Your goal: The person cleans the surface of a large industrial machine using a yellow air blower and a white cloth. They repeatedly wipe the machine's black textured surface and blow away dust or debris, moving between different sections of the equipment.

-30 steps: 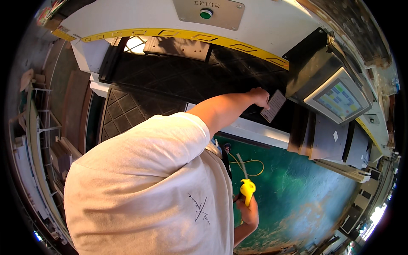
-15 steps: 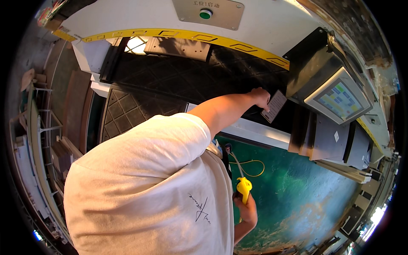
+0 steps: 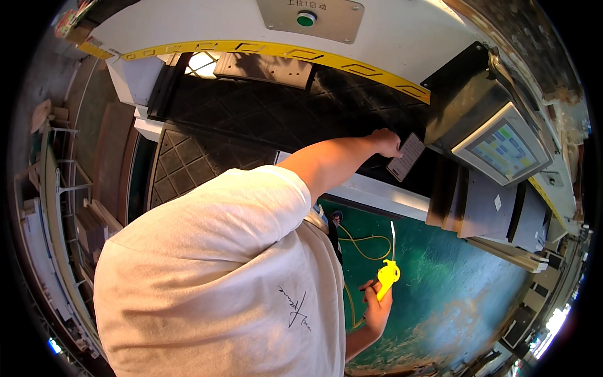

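Observation:
My left hand [image 3: 387, 144] reaches out over the dark machine bed at the upper right. Its fingers are curled closed at the left edge of a small grey rectangular plate [image 3: 407, 157] with rows of fine marks, which it appears to grip. The plate is tilted, and the fingers behind it are hidden. Lower down, over the green floor, my right hand [image 3: 377, 308] is wrapped round a yellow air blow gun [image 3: 388, 276]. The gun's thin metal nozzle points up toward the bed's front edge, and a yellow hose [image 3: 367, 254] loops beside it.
A touch screen [image 3: 504, 146] on a metal box stands right of the plate. Grey panels [image 3: 487, 204] lean below it. A drilled board [image 3: 264, 69] lies at the bed's back, under a yellow-edged beam [image 3: 352, 67] with a green button [image 3: 306, 19]. Shelving [image 3: 59, 182] stands far left.
My right hand has moved up and right with the air blow gun, and the nozzle now points upward. My left thumb has drawn up along the plate's edge. The plate has hardly moved.

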A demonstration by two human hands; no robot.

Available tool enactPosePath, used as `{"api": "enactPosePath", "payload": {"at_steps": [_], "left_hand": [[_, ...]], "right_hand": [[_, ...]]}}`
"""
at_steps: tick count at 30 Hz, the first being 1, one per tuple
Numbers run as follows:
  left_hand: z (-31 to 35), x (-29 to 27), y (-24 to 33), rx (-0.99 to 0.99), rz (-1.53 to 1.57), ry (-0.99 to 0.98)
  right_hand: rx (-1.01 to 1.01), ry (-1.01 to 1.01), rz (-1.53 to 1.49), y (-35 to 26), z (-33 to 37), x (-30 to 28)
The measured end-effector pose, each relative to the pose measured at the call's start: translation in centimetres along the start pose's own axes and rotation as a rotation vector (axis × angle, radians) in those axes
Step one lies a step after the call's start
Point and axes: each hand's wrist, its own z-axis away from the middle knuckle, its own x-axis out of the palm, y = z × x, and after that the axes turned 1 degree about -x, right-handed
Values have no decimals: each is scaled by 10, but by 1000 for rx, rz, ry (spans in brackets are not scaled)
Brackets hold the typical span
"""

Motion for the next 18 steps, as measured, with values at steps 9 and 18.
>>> {"api": "enactPosePath", "payload": {"at_steps": [9, 18], "left_hand": [[1, -1, -2, 36, 13, 0], [2, -5, -6, 64, 52, -37]], "right_hand": [[18, -92, 0, -3, -5, 6], [-34, -67, -61, -15, -2, 9]]}}
